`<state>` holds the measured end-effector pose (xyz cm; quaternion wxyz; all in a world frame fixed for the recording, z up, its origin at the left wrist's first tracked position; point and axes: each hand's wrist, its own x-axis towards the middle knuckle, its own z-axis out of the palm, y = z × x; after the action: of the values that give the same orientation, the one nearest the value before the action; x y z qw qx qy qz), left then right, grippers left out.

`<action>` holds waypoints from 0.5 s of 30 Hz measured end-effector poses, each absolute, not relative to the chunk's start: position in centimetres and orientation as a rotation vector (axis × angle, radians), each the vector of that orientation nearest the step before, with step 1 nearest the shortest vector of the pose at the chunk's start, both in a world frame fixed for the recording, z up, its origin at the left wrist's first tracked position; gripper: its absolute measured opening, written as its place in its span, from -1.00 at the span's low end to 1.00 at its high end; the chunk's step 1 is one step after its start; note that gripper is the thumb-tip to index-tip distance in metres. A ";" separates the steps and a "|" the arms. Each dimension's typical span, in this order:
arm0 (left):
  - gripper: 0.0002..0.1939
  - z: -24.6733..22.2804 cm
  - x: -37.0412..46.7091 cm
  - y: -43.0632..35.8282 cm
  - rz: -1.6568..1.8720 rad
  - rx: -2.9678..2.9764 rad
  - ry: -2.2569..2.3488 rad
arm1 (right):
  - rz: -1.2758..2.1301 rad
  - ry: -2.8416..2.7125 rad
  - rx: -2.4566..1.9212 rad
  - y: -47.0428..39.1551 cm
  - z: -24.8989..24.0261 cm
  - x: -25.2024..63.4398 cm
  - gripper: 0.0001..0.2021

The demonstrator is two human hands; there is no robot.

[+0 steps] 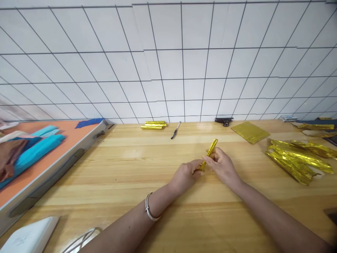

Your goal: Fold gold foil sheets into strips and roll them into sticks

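Note:
A narrow roll of shiny gold foil paper (pixel 212 147) is held tilted above the wooden table, its upper end pointing up and to the right. My left hand (pixel 186 175) grips its lower end with the fingers closed. My right hand (pixel 222 165) pinches it around the middle between thumb and fingers. Beyond them, several similar gold rolls (pixel 154 125) lie together near the wall. To the right rests a flat square sheet of gold foil paper (pixel 250 132).
A pen (pixel 176 130) and a black clip-like object (pixel 224 121) lie near the tiled wall (pixel 196 63). Crumpled gold foil strips (pixel 297 160) spread at the right. At left are an orange-topped case (pixel 76 146) with coloured paper, a white device (pixel 33 235) and a cable (pixel 81 239).

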<state>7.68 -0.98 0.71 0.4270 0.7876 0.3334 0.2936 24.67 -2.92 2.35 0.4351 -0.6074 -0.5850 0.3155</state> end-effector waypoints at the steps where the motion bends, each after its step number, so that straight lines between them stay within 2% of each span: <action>1: -0.77 0.7 7.7 -0.9 0.727 1.920 0.817 | 0.802 -1.465 -1.492 -2.9 2.4 24.7 -0.68; 4: -0.78 0.9 7.4 -0.7 0.735 1.766 0.782 | 0.854 -1.499 -1.427 -3.1 2.6 25.0 -0.73; 10: -0.71 2.1 7.1 -0.3 0.940 1.369 0.749 | 0.998 -1.691 -1.385 -3.5 2.3 24.9 -0.73; 15: -0.64 1.9 7.3 -0.1 0.950 1.203 0.626 | 1.129 -1.760 -1.326 -4.0 2.1 24.1 -0.73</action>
<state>7.31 -0.08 1.86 0.6764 0.5349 0.2786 0.4228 24.08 -3.98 2.11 0.3266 -0.5061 -0.6719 0.4310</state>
